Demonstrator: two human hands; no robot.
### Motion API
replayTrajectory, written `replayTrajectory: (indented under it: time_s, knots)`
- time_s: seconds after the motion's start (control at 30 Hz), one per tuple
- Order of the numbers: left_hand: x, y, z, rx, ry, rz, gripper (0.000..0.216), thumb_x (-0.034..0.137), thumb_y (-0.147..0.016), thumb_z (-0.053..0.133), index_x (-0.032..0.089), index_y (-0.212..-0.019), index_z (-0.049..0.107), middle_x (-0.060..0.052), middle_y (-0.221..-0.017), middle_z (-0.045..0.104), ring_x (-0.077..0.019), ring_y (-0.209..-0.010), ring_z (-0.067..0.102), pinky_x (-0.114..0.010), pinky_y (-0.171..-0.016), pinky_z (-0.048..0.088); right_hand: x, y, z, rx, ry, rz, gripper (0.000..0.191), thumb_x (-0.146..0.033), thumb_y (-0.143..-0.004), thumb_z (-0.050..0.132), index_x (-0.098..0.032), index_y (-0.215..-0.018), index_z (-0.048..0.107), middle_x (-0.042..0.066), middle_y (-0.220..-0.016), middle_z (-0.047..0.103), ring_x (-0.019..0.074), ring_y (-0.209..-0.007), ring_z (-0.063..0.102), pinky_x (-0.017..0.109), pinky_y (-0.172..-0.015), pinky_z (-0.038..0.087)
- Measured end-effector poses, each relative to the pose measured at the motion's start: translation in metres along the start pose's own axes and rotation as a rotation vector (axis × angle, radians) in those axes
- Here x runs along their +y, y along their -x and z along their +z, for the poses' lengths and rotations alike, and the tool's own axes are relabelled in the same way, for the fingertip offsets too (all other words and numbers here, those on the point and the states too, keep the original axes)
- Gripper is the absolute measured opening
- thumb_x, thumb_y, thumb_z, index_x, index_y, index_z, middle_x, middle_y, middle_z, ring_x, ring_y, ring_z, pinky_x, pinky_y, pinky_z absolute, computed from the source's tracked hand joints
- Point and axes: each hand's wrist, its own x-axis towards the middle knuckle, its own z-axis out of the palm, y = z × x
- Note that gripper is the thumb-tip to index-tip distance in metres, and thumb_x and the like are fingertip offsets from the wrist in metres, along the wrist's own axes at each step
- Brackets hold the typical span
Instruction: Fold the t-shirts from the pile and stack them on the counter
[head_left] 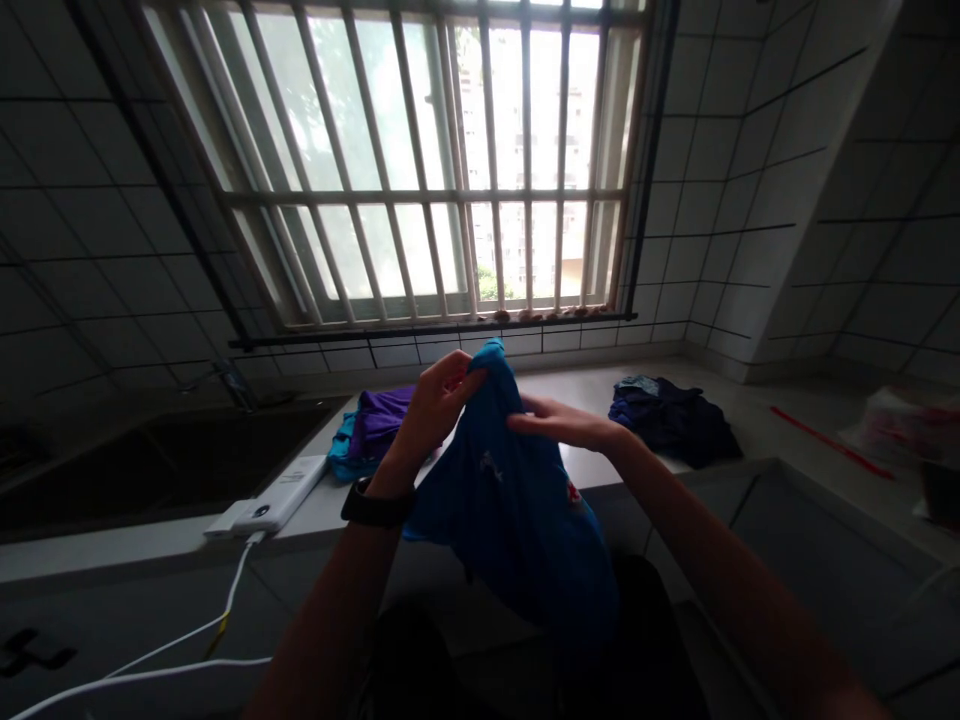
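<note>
A blue shirt (pixel 517 510) with a small white logo and a red-and-white badge hangs in front of me, over the counter's front edge. My left hand (pixel 442 400), with a dark band on its wrist, pinches the bunched top of the shirt between thumb and fingers. Lower down on the right side, my right hand (pixel 559 420) grips the cloth, its thumb in front and its fingers partly hidden behind. Left of the shirt lies a stack of purple and turquoise clothes (pixel 379 425). A heap of dark clothes (pixel 671 415) lies to the right on the counter.
A white power bank (pixel 281 495) with a cable lies by the counter's front edge, beside the dark sink (pixel 180 460) and tap (pixel 234 385). On the right are a red strip (pixel 829 440) and a plastic bag (pixel 904 425). A barred window (pixel 427 190) is behind.
</note>
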Motion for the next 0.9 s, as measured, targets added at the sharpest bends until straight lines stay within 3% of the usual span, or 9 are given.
replayTrajectory:
  time_s: [0.1, 0.17, 0.27, 0.37, 0.43, 0.53, 0.73, 0.8, 0.9]
  knots:
    - [-0.001, -0.003, -0.008, 0.107, -0.065, 0.009, 0.028, 0.047, -0.085, 0.068, 0.021, -0.083, 0.057, 0.001, -0.083, 0.062, -0.0160, -0.079, 0.061, -0.025, -0.068, 0.050, 0.008, 0.015, -0.010, -0.217, 0.149, 0.107, 0.036, -0.050, -0.077, 0.083, -0.019, -0.095, 0.076, 0.003, -0.095, 0.077, 0.0232, -0.087, 0.070, 0.032, -0.074, 0.057]
    - [-0.005, -0.006, -0.015, 0.132, -0.123, 0.022, 0.025, 0.044, -0.086, 0.064, 0.021, -0.081, 0.056, -0.003, -0.098, 0.065, -0.0183, -0.090, 0.063, -0.028, -0.077, 0.053, 0.008, 0.016, -0.018, -0.002, 0.343, 0.075, 0.027, -0.045, -0.079, 0.079, -0.020, -0.087, 0.073, 0.001, -0.084, 0.074, 0.0212, -0.079, 0.067, 0.029, -0.068, 0.052]
    - [-0.011, -0.009, -0.023, 0.149, -0.211, 0.027, 0.023, 0.039, -0.081, 0.065, 0.021, -0.073, 0.053, -0.007, -0.110, 0.065, -0.0231, -0.104, 0.062, -0.031, -0.084, 0.054, 0.003, 0.011, -0.022, 0.557, 0.723, 0.035, 0.014, -0.032, -0.083, 0.070, -0.022, -0.076, 0.064, 0.001, -0.072, 0.066, 0.0197, -0.073, 0.062, 0.029, -0.070, 0.043]
    - [-0.015, -0.007, -0.028, 0.011, -0.154, -0.039, 0.025, 0.039, -0.080, 0.064, 0.022, -0.070, 0.049, -0.004, -0.085, 0.061, -0.0197, -0.084, 0.059, -0.027, -0.068, 0.051, -0.002, 0.007, -0.020, 0.779, 0.920, 0.041, 0.013, -0.022, -0.084, 0.061, -0.023, -0.072, 0.060, 0.004, -0.069, 0.065, 0.0218, -0.073, 0.062, 0.031, -0.073, 0.039]
    - [-0.015, -0.004, -0.029, -0.067, -0.082, -0.099, 0.029, 0.039, -0.080, 0.063, 0.023, -0.067, 0.043, 0.002, -0.067, 0.047, -0.0132, -0.063, 0.046, -0.022, -0.053, 0.041, -0.003, 0.008, -0.021, 0.740, 0.947, 0.060, 0.012, -0.022, -0.082, 0.063, -0.023, -0.072, 0.059, 0.005, -0.068, 0.064, 0.0229, -0.073, 0.062, 0.032, -0.072, 0.037]
    - [-0.015, 0.000, -0.032, -0.029, -0.061, -0.132, 0.039, 0.038, -0.076, 0.069, 0.023, -0.066, 0.034, 0.007, -0.061, 0.032, -0.0082, -0.053, 0.031, -0.018, -0.045, 0.028, -0.004, 0.013, -0.030, 0.608, 0.871, 0.076, 0.017, -0.028, -0.079, 0.071, -0.023, -0.071, 0.057, 0.002, -0.067, 0.062, 0.0214, -0.072, 0.059, 0.030, -0.067, 0.035]
    - [-0.016, 0.000, -0.048, -0.126, -0.016, -0.165, 0.041, 0.028, -0.061, 0.081, 0.023, -0.093, 0.056, 0.007, -0.069, 0.056, -0.0104, -0.056, 0.051, -0.020, -0.049, 0.042, -0.005, 0.028, -0.039, -0.006, 0.122, 0.154, 0.044, -0.062, -0.078, 0.076, -0.021, -0.087, 0.061, -0.002, -0.076, 0.063, 0.0139, -0.067, 0.054, 0.024, -0.056, 0.039]
    - [-0.015, 0.002, -0.050, -0.192, -0.060, -0.131, 0.037, 0.027, -0.063, 0.079, 0.021, -0.097, 0.064, 0.006, -0.068, 0.057, -0.0111, -0.058, 0.053, -0.021, -0.052, 0.043, -0.002, 0.028, -0.032, -0.029, -0.003, 0.188, 0.050, -0.069, -0.081, 0.071, -0.021, -0.086, 0.061, -0.003, -0.073, 0.058, 0.0119, -0.064, 0.051, 0.023, -0.055, 0.038]
    - [-0.014, 0.003, -0.050, -0.233, -0.149, -0.013, 0.007, 0.023, -0.068, 0.069, 0.018, -0.067, 0.065, 0.002, -0.066, 0.054, -0.0113, -0.061, 0.052, -0.023, -0.057, 0.044, 0.007, 0.024, -0.022, -0.008, 0.033, 0.234, 0.051, -0.068, -0.078, 0.075, -0.020, -0.081, 0.061, -0.005, -0.070, 0.052, 0.0107, -0.063, 0.046, 0.022, -0.054, 0.035]
